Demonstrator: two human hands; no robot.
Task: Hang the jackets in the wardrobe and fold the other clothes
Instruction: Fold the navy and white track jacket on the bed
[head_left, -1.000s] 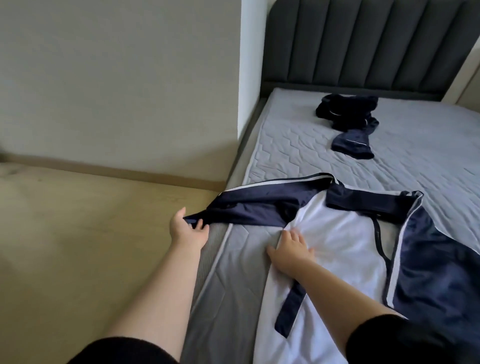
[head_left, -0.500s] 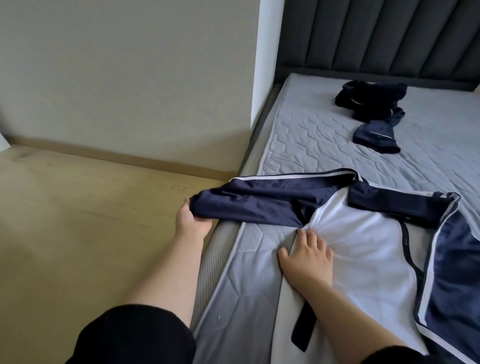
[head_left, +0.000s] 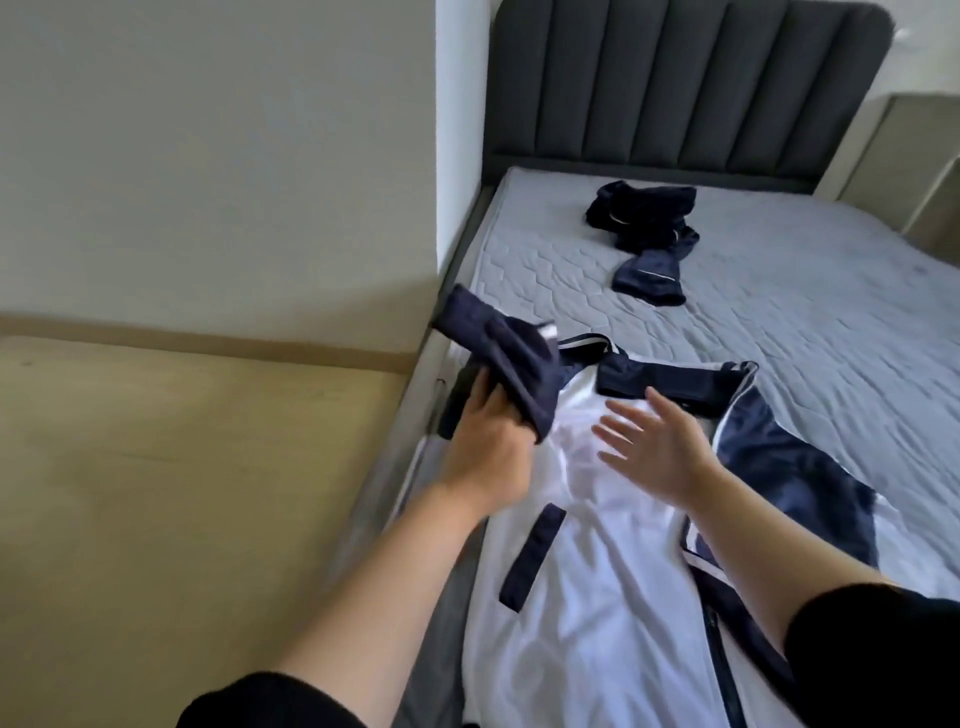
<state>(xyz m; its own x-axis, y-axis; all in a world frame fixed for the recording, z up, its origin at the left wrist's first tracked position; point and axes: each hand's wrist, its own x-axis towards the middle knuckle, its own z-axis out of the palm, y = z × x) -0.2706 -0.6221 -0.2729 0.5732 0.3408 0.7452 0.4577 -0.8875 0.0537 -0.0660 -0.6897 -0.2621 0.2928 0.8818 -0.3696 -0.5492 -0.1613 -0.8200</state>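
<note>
Here: jacket (head_left: 597, 597), navy with white lining, spread open on mattress (head_left: 805, 312). Left hand (head_left: 488, 447), fingers curled round its raised navy sleeve (head_left: 498, 358). Right hand (head_left: 660, 447), fingers spread, over the lining. Dark clothes bundle (head_left: 644, 228) nearer the headboard.

A home bedroom: a bed with a padded grey headboard (head_left: 691, 88) and bare quilted mattress (head_left: 779, 312) (clothes lie on it), plain walls (head_left: 208, 156), wood-look floor (head_left: 182, 467).

A grey quilted mattress (head_left: 779, 322) bears a jacket (head_left: 597, 597) and dark clothes (head_left: 644, 228).
</note>
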